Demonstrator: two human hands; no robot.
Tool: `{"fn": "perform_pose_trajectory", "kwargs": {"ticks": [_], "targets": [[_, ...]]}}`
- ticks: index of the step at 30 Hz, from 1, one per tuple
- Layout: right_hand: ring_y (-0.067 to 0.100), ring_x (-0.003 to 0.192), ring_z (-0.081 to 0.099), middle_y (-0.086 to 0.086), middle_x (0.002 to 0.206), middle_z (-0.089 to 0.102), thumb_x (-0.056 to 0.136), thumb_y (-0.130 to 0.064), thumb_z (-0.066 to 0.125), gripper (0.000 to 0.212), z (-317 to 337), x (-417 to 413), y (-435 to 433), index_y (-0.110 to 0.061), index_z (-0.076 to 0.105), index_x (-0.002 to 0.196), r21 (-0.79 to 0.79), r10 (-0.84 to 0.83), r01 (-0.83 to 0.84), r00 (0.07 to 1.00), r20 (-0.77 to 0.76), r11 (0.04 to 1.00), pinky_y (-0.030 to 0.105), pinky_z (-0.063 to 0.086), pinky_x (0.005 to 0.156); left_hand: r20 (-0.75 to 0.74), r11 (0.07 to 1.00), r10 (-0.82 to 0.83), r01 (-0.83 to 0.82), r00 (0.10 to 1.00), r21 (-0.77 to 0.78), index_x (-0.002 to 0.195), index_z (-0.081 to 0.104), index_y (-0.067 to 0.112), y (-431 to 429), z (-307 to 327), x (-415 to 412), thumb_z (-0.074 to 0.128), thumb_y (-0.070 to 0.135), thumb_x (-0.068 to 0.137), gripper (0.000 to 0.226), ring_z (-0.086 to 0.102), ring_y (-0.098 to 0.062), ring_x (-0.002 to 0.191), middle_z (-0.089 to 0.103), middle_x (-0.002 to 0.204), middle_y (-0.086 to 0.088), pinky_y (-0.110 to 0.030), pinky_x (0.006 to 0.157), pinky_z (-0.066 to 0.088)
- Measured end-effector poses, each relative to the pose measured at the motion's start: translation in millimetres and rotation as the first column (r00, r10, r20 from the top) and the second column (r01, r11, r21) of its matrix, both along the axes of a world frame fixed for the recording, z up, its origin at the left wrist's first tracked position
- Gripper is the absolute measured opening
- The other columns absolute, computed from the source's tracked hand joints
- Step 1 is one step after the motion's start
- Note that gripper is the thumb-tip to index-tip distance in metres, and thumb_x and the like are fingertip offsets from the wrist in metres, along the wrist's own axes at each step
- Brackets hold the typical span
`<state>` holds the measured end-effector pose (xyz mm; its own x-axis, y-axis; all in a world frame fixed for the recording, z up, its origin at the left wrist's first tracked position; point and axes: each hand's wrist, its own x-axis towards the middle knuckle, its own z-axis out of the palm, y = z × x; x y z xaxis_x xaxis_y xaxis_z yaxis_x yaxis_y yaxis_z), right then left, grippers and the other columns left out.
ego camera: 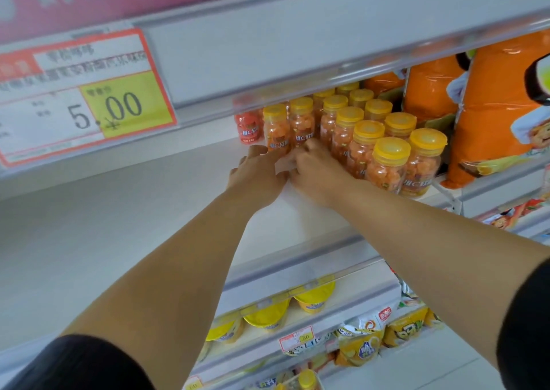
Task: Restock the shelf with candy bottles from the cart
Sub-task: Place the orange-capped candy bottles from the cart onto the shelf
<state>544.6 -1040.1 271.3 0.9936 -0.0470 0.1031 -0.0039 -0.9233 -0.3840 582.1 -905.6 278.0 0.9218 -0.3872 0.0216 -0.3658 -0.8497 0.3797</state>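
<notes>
Orange candies in clear yellow-lidded plastic bottles [387, 163] mid-frame on the white shelf [178, 196]; my left hand [259, 172] touches one with straight fingers, right hand [315, 166] curled at another, grip unclear tbh.

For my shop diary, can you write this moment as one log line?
left hand at back candy bottle | right hand at neighbouring bottle | grip unclear | shelf part filled

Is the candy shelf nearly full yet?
Partly. Rows of yellow-lidded bottles already stand on the right. The left hand and right hand touch two more bottles at the back. The shelf left of them is bare, and the cart is out of view.
</notes>
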Motion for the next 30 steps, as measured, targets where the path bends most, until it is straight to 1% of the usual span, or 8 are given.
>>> {"fn": "perform_pose_trajectory", "kwargs": {"ticks": [3,8,16,19,21,23,28,30], "targets": [[0.04,0.123,0.042,0.022,0.128,0.042,0.091,-0.016,0.051,0.034,-3,10,0,-0.001,0.055,0.121,0.0,-0.049,0.049,0.999,0.009,0.999,0.05,0.038,0.105,0.02,1.0,-0.004,0.003,1.0,0.018,0.142,0.038,0.053,-2,0,1,0.048,0.037,0.096,0.05,0.045,-0.029,0.123,0.038,0.142,0.001,-0.048,0.105,0.04],[0.04,0.116,0.046,0.021,0.121,0.045,0.087,-0.01,0.052,0.029,-10,16,3,0.002,0.057,0.113,0.025,-0.096,0.095,0.995,0.031,0.995,0.05,0.044,0.098,0.037,1.0,0.013,-0.014,0.999,0.023,0.142,0.036,0.053,-5,0,6,0.05,0.036,0.093,0.053,0.045,-0.029,0.125,0.038,0.144,0.001,-0.048,0.104,0.04],[0.039,0.128,0.04,0.022,0.13,0.044,0.091,-0.025,0.055,0.039,-11,15,2,0.001,0.055,0.12,0.029,-0.096,0.095,0.995,0.033,0.995,0.046,0.036,0.108,0.067,0.996,0.023,-0.029,0.997,0.08,0.15,0.025,0.048,-10,1,5,0.047,0.034,0.098,0.058,0.037,-0.031,0.135,0.028,0.154,-0.002,-0.046,0.109,0.03],[0.04,0.138,0.03,0.026,0.143,0.038,0.091,-0.03,0.049,0.046,-6,13,4,0.002,0.052,0.124,0.015,-0.091,0.09,0.996,0.004,0.996,0.046,0.027,0.115,0.061,0.996,0.024,-0.029,0.998,0.086,0.151,0.025,0.048,-10,2,5,0.048,0.034,0.099,0.059,0.036,-0.032,0.136,0.026,0.155,-0.002,-0.046,0.109,0.03],[0.038,0.146,0.018,0.029,0.153,0.025,0.097,-0.028,0.049,0.049,-1,10,5,0.005,0.044,0.133,0.002,-0.068,0.068,0.997,-0.023,0.998,0.044,0.018,0.12,0.06,0.996,0.03,-0.035,0.998,0.086,0.151,0.024,0.048,-10,2,5,0.049,0.034,0.099,0.059,0.035,-0.031,0.137,0.025,0.155,-0.002,-0.046,0.11,0.03],[0.036,0.149,0.012,0.028,0.155,0.023,0.101,-0.026,0.046,0.05,2,7,5,0.007,0.039,0.138,-0.021,-0.052,0.052,0.998,-0.021,0.998,0.042,0.014,0.121,0.061,0.996,0.031,-0.036,0.998,0.085,0.151,0.024,0.048,-11,2,5,0.049,0.034,0.098,0.059,0.035,-0.031,0.137,0.025,0.155,-0.001,-0.046,0.109,0.03],[0.039,0.144,0.024,0.023,0.153,0.024,0.097,-0.023,0.05,0.048,2,7,3,0.003,0.044,0.137,-0.014,-0.022,0.021,1.0,-0.009,1.0,0.045,0.022,0.118,0.046,0.995,0.022,-0.027,0.999,0.097,0.151,0.022,0.047,-10,5,2,0.047,0.031,0.1,0.059,0.033,-0.032,0.138,0.023,0.157,-0.001,-0.047,0.109,0.03],[0.037,0.141,0.027,0.02,0.151,0.029,0.095,-0.02,0.05,0.046,4,1,3,0.003,0.045,0.135,-0.008,-0.008,0.007,1.0,-0.015,1.0,0.041,0.024,0.116,0.02,0.995,0.036,-0.038,0.999,0.092,0.152,0.023,0.042,-6,8,-4,0.045,0.03,0.101,0.057,0.032,-0.031,0.14,0.022,0.158,-0.001,-0.047,0.11,0.029]]}}
